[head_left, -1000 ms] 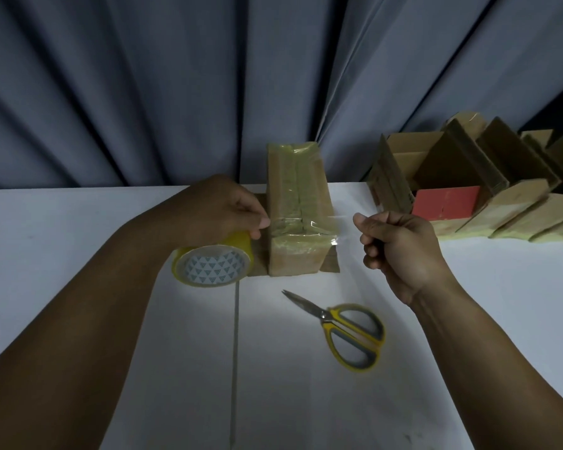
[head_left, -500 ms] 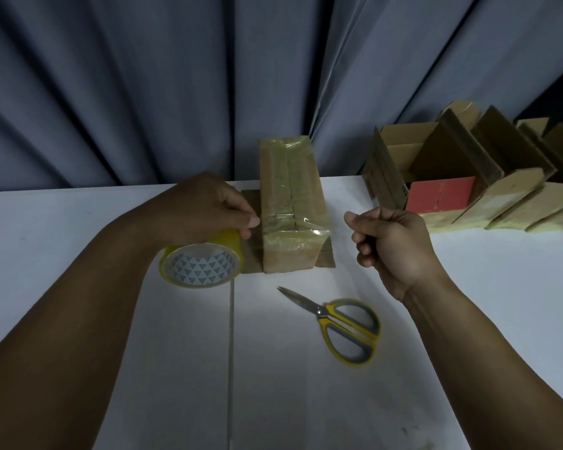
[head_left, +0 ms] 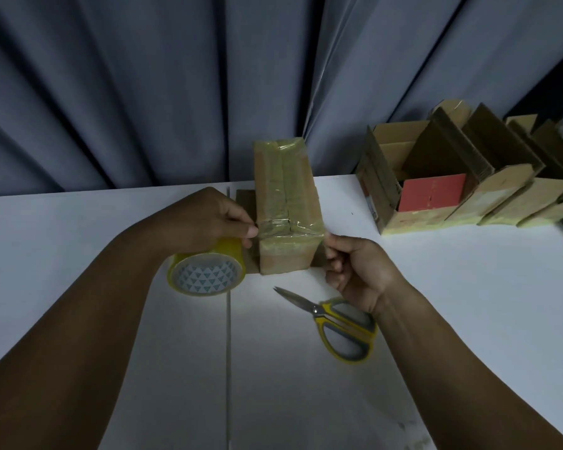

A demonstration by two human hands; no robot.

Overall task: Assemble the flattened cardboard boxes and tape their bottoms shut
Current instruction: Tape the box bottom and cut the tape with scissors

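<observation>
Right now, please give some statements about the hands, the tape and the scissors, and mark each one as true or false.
1. The left hand grips the yellow tape roll. True.
2. The right hand holds the scissors. False: they lie on the table; this hand pinches the tape strip at the right edge of the box.
3. The tape strip crosses the top of the box. True.
4. The row of boxes stands on the left. False: it stands on the right, by the curtain.

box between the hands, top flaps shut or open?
Shut. On the box, flaps lie flat, meeting at a centre seam under glossy tape.
</observation>
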